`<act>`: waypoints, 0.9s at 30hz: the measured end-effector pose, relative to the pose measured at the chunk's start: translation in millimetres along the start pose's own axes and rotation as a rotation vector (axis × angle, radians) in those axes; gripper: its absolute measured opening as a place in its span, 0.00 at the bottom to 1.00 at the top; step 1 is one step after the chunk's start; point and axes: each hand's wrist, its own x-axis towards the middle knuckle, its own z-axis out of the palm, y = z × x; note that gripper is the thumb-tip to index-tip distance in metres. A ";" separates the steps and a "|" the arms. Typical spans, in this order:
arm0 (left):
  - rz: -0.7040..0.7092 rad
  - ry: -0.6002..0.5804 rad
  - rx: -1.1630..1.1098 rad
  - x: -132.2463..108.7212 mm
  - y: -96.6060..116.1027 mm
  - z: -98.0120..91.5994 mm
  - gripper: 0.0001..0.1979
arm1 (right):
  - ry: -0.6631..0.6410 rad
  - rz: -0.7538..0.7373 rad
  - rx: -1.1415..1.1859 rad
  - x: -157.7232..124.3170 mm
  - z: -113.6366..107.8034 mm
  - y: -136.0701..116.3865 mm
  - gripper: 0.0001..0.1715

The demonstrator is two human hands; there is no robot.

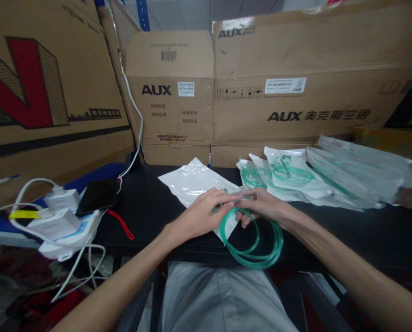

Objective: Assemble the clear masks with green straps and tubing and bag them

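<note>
A coil of thin green plastic tubing (261, 259) hangs from my hands over the table's front edge. My left hand (209, 210) is closed on the tubing's upper part, its fingertips meeting those of my other hand. My right hand (261, 205) grips the coil's top from the other side. Between the fingertips is a small clear piece, too blurred to name. Behind and partly beneath my hands, a white plastic pouch (188, 180) lies flat on the black table (140, 221).
Several packed pouches of green tubing (289, 173) are piled at the right. At the left are a black phone (98, 196), a red strap (121, 224) and a white power strip (64, 242) with chargers and cables. Cardboard boxes (178, 120) wall off the back and left.
</note>
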 end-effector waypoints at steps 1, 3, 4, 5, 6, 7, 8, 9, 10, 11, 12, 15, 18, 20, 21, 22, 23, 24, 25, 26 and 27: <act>0.014 -0.009 -0.003 -0.1 1.0 0.3 0.17 | 0.023 -0.014 -0.016 1.5 0.8 1.2 0.18; 0.016 -0.020 0.001 -1.4 1.1 2.4 0.18 | 0.054 -0.026 0.003 2.4 2.4 3.5 0.14; 0.010 -0.020 0.000 -2.4 0.2 4.0 0.18 | 0.049 -0.016 0.046 1.0 2.9 4.7 0.12; 0.003 -0.019 -0.004 -3.8 -1.3 5.7 0.19 | 0.030 0.002 0.112 -1.9 3.1 6.0 0.12; -0.009 -0.017 -0.006 -5.2 -3.0 7.5 0.19 | 0.007 0.018 0.195 -6.5 3.0 7.3 0.12; -0.024 -0.013 -0.003 -6.8 -4.7 9.2 0.20 | -0.011 0.030 0.288 -12.8 2.7 8.8 0.12; -0.045 -0.006 0.008 -8.1 -6.1 10.6 0.20 | -0.007 0.027 0.382 -20.4 2.2 10.5 0.12; -0.071 0.002 0.026 -9.3 -7.1 11.7 0.20 | 0.021 0.014 0.468 -29.1 1.7 12.4 0.13; -0.101 0.015 0.047 -10.1 -7.7 12.5 0.19 | 0.069 -0.002 0.537 -38.3 1.6 14.4 0.13; -0.129 0.032 0.066 -10.4 -7.7 13.0 0.19 | 0.126 -0.014 0.582 -47.6 1.8 16.3 0.14; -0.152 0.048 0.081 -10.4 -7.2 13.5 0.19 | 0.175 -0.015 0.602 -56.3 2.7 17.9 0.15; -0.157 0.065 0.103 -8.5 -3.6 14.7 0.18 | 0.199 0.018 0.564 -73.8 8.5 19.2 0.21; -0.084 0.050 0.086 -6.2 2.0 16.4 0.17 | 0.178 -0.007 0.538 -73.0 16.1 15.5 0.25; -0.040 0.039 0.058 -5.3 6.4 17.4 0.18 | 0.217 -0.031 0.549 -62.9 20.3 14.2 0.25; -0.019 0.036 0.043 -5.0 8.5 18.0 0.17 | 0.234 -0.044 0.558 -55.9 22.3 14.7 0.24; 0.003 0.034 0.027 -4.8 10.3 18.8 0.17 | 0.243 -0.064 0.571 -48.3 24.3 16.2 0.23; 0.026 0.034 0.013 -4.7 11.7 19.7 0.17 | 0.246 -0.090 0.584 -40.8 26.5 18.3 0.21; 0.045 0.035 0.003 -4.6 12.5 20.7 0.17 | 0.250 -0.121 0.600 -34.1 28.9 20.7 0.19; 0.052 0.039 -0.001 -4.5 12.7 21.9 0.17 | 0.253 -0.148 0.615 -28.9 31.4 23.1 0.17; 0.044 0.045 0.001 -4.5 12.4 23.1 0.16 | 0.256 -0.164 0.630 -25.7 33.6 25.1 0.15; 0.026 0.053 0.008 -4.4 11.7 24.1 0.16 | 0.253 -0.166 0.643 -25.1 35.4 26.3 0.13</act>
